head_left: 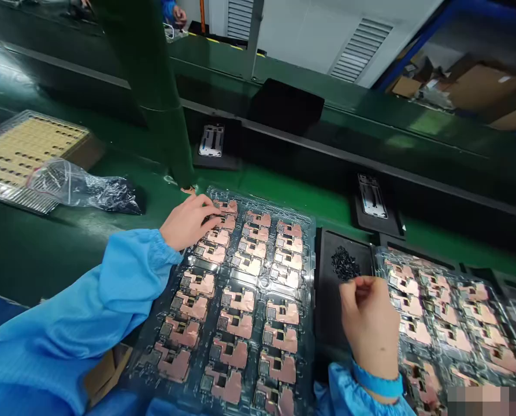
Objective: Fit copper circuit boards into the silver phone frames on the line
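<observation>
A clear plastic tray (264, 281) in front of me holds rows of copper-coloured circuit boards (240, 323). My left hand (192, 218) reaches over its far left corner, fingers stretched and apart, fingertips touching a board in the left column. To the right, my right hand (368, 312) is closed in a pinch above a black tray (331, 306). Whatever lies between its thumb and forefinger is too small to make out. Just beyond those fingertips sits a heap of small black pieces (344, 263). A blue band circles my right wrist.
A second board tray (446, 306) lies on the right. Phone frames (212, 140) on black pads line the conveyor. A green post (162, 110) rises beyond my left hand. At left are a plastic bag (88, 188) and stacked trays (28, 153). Another person's hand (179, 16) shows far back.
</observation>
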### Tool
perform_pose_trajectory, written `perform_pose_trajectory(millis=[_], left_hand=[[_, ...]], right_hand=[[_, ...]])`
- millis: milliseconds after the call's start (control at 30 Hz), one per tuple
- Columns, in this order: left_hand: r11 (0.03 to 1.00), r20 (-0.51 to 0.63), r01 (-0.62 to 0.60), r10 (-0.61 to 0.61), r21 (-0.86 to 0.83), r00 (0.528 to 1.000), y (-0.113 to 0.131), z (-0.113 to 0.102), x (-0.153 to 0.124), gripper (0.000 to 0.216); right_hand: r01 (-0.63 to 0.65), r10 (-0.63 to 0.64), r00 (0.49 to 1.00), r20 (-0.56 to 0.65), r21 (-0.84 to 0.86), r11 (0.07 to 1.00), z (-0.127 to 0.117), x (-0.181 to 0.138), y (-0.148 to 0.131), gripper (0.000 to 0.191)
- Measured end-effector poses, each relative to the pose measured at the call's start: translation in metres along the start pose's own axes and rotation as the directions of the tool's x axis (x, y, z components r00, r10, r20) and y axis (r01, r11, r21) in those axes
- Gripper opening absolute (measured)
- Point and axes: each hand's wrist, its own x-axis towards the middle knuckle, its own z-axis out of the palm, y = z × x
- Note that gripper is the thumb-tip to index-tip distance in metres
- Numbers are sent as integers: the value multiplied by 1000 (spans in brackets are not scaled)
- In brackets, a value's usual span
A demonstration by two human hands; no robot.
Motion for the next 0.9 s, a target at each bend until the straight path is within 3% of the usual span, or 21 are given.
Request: perform_pose_trajectory(millis=[100, 233, 333, 500, 600, 667, 800, 900], left_hand=[[999, 25, -13, 13, 29, 1000, 3, 3, -5, 29], [999, 17, -41, 41, -10, 999, 2, 2, -4, 25], [997, -21, -50, 48, -67, 999, 7, -6, -4, 24], [947, -144, 50, -100, -317, 985, 38, -22, -22, 23], [789, 11, 124, -148, -601, 989, 65, -21, -44, 20], [680, 157, 188, -108, -709, 982, 79, -14, -58, 21], [607, 339, 270, -2, -748, 941, 92, 1, -72, 25], [497, 458, 394, 8, -773, 889, 93, 4, -72, 27]], right_hand=[[105, -145, 985, 90, 347, 932, -2, -9, -20, 17], [157, -345, 906, 246, 561, 813, -4, -23, -47, 11], [78, -372, 881, 291, 687, 722, -4, -28, -56, 8], [-127, -391, 825, 408, 808, 575, -2, -32, -55, 5], [-201, -400, 801, 446, 829, 522, 1, -32, -54, 4], [-207, -423, 783, 456, 832, 514, 4, -31, -55, 4], [-153, -441, 760, 477, 792, 592, 13, -35, -60, 5], [-97, -427, 754, 499, 728, 679, 19, -41, -65, 7]])
